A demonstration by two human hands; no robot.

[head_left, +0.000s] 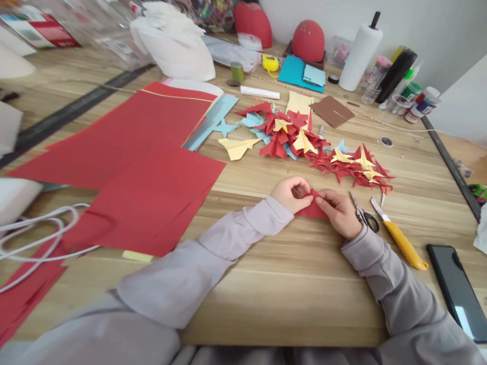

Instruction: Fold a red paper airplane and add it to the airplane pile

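A small folded piece of red paper point(312, 209) is held between my two hands, just above the wooden table. My left hand point(292, 194) pinches its upper left edge with thumb and curled fingers. On the other side, the thumb and fingers of my right hand point(340, 210) grip the paper near its top. Part of the paper is hidden behind the fingers. Beyond my hands lies a pile of red folded paper planes point(279, 148), mixed with yellow and blue ones. Scissors with black handles point(368, 219) lie right beside my right hand.
Large red paper sheets point(152, 203) cover the left, near a white cable point(61, 223). A yellow utility knife point(405, 243) and a black phone point(454, 286) lie to the right. Along the back stand a white bottle point(359, 58), paint bottles point(422, 105) and a yellow tape measure point(270, 63).
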